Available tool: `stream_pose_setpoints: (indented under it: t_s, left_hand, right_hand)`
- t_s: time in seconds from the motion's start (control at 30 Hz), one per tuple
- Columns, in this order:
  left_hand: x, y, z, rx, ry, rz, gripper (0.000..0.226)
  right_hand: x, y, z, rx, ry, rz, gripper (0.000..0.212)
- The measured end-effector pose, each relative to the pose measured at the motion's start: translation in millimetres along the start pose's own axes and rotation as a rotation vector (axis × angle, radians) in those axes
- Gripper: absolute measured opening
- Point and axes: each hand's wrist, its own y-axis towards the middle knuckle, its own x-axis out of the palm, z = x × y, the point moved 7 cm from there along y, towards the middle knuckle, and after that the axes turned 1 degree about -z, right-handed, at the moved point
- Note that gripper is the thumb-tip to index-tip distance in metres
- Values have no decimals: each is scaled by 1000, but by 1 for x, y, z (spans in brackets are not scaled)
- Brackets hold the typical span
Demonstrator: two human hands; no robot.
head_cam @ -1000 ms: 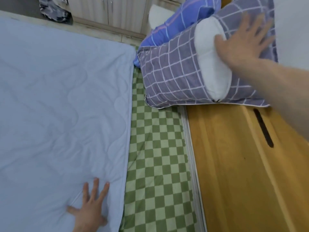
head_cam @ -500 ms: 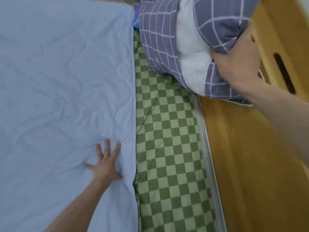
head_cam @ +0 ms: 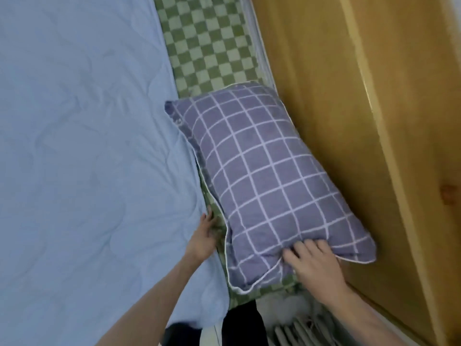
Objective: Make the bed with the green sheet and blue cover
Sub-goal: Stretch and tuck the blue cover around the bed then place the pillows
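Two bare hands set a checked purple pillow [head_cam: 269, 186] at the head of the bed. Right hand [head_cam: 315, 264]: grip closed over the pillow's near edge, fingers pressed into the fabric, apparently to seat it against the wooden headboard [head_cam: 349, 121]. Left hand [head_cam: 203, 239]: fingers loosely open, holding nothing, resting at the blue cover's [head_cam: 87, 158] edge, probably to keep it flat. Green sheet [head_cam: 209, 46]: checked, exposed as a strip between cover and headboard, partly beneath the pillow.
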Motion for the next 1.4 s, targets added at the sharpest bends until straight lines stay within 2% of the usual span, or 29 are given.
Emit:
stream_pose_setpoints:
  t_s: [0.07, 0.1, 0.17, 0.2, 0.27, 0.33, 0.4, 0.47, 0.53, 0.6, 0.67, 0.8, 0.87, 0.9, 0.97, 1.03, 1.2, 1.4]
  left_hand:
    - [-3, -18, -5, -151, -431, 60, 37]
    - [-1, -23, -7, -216, -598, 50, 45]
    - [4, -31, -5, -257, -677, 21, 69]
    - [7, -34, -1, -247, -653, 21, 82]
    - [12, -35, 15, -203, -603, 46, 101]
    - [11, -27, 41, -99, -581, 68, 110]
    - [-5, -10, 70, -18, -597, 125, 111]
    - [-27, 10, 100, 54, -621, 196, 113]
    - [-39, 29, 124, 130, -606, 244, 110]
    - [-31, 43, 139, 182, -528, 237, 101]
    - [-16, 50, 147, 207, -386, 190, 96]
    - [-15, 51, 143, 212, -290, 56, 97]
    - [-43, 49, 139, 204, -199, 80, 86]
    - [-68, 49, 137, 212, -115, 187, 74]
    - [-132, 52, 135, 215, 16, 503, 56]
    - [-187, 70, 137, 204, 103, 684, 55]
    - [-289, 178, 179, 227, 577, 821, 60]
    - [-339, 279, 246, 263, 710, 942, 58]
  right_hand:
    - [43, -35, -34, -34, 21, -265, 16]
    - [60, -49, -46, -34, 47, -410, 19]
    - [80, -65, -61, -10, 157, -569, 41]
    - [79, -63, -62, 32, 212, -539, 47]
    - [60, -44, -57, 105, 303, -346, 46]
    - [37, -17, -35, 202, 392, -94, 35]
    - [25, 13, 11, 412, 459, 27, 43]
    - [34, 44, 57, 595, 512, 9, 65]
    - [56, 71, 80, 637, 519, -101, 78]
    - [87, 83, 81, 654, 546, -236, 81]
    - [111, 74, 74, 738, 588, -290, 84]
    - [115, 53, 71, 864, 640, -280, 84]
    - [100, 68, 74, 855, 644, -245, 83]
    - [90, 84, 77, 846, 640, -199, 83]
    - [72, 134, 83, 811, 620, -118, 83]
    - [62, 201, 89, 758, 551, -100, 79]
    - [65, 416, 116, 590, 430, -111, 73]
    - [16, 617, 148, 331, 150, 35, 72]
